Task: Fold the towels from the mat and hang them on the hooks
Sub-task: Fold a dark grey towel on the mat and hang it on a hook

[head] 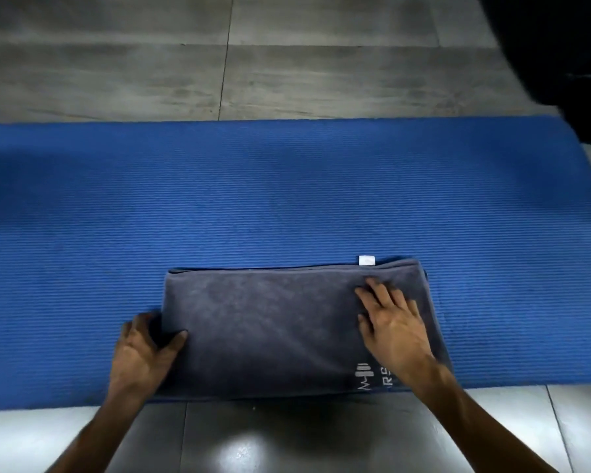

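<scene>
From the head camera: a grey towel [270,329], folded into a flat rectangle, lying on the near edge of a blue ribbed mat [287,199], with its nearest edge reaching the mat's border. Small white tag [366,260] sticking out at the far right edge of the towel; white printed logo [372,377] near the right front corner. Left hand [144,356] grasping the left end of the towel, thumb on top and fingers tucked under the edge. Right hand [394,329] released, fingers spread flat and pressing on the right part of the towel. Grey tiled floor [151,70] beyond the mat; glossy tiles with a light reflection in front.
</scene>
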`<control>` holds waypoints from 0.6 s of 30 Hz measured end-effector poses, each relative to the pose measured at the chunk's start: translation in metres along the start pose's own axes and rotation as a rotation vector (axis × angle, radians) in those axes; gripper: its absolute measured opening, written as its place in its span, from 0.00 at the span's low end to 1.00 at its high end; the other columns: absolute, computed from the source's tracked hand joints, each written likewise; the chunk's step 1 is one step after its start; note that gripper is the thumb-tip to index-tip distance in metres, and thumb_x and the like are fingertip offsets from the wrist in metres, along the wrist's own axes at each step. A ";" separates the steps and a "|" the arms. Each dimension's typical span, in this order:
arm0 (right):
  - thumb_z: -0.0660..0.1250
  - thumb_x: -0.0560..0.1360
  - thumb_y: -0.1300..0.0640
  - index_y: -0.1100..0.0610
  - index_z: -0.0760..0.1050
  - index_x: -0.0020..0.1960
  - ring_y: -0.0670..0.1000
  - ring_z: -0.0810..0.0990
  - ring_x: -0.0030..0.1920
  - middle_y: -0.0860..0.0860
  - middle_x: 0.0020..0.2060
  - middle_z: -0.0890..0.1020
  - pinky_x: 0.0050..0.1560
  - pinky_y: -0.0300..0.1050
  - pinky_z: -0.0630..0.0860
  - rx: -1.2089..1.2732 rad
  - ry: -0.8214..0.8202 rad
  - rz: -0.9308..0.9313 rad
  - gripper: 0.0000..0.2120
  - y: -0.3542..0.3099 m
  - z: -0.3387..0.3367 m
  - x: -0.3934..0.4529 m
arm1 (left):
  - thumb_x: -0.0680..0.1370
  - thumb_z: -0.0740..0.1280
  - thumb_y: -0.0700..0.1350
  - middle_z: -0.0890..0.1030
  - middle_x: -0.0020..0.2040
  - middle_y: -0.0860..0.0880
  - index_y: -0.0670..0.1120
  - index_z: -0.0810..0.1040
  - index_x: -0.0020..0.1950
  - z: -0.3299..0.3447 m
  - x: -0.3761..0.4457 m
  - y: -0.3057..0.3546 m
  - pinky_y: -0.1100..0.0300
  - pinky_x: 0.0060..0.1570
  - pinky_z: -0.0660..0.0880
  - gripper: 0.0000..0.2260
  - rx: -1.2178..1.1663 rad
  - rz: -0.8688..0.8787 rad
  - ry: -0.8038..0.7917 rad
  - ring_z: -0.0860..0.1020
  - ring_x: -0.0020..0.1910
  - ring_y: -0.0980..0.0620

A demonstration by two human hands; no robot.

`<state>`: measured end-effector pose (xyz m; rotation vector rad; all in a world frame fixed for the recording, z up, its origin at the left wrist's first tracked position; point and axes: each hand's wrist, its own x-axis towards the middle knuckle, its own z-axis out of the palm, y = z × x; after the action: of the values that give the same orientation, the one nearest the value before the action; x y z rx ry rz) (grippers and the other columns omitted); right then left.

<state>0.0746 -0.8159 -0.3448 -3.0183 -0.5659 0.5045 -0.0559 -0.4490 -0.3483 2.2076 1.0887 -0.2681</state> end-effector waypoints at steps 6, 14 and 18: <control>0.71 0.70 0.50 0.52 0.78 0.61 0.58 0.76 0.65 0.53 0.65 0.77 0.64 0.60 0.71 0.084 0.158 0.010 0.20 -0.037 -0.004 -0.015 | 0.51 0.71 0.61 0.83 0.40 0.43 0.45 0.79 0.42 -0.001 -0.009 0.008 0.39 0.47 0.78 0.27 -0.221 -0.095 -0.107 0.82 0.42 0.43; 0.67 0.77 0.47 0.43 0.71 0.66 0.38 0.80 0.51 0.42 0.53 0.82 0.55 0.34 0.76 1.359 -0.409 -0.028 0.18 -0.105 -0.061 -0.047 | 0.62 0.75 0.44 0.76 0.30 0.49 0.42 0.72 0.38 0.006 -0.085 0.123 0.65 0.31 0.69 0.13 -0.222 0.349 -0.153 0.72 0.28 0.55; 0.71 0.75 0.50 0.46 0.75 0.59 0.38 0.80 0.52 0.41 0.52 0.83 0.51 0.29 0.73 1.650 -0.188 0.358 0.13 -0.086 -0.077 -0.045 | 0.64 0.72 0.45 0.82 0.41 0.52 0.49 0.77 0.47 0.032 -0.129 0.166 0.57 0.44 0.77 0.13 -0.302 0.528 -0.499 0.81 0.41 0.55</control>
<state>0.0297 -0.7497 -0.2508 -1.4499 0.3380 0.7251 -0.0068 -0.6241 -0.2380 1.9198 0.2425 -0.3648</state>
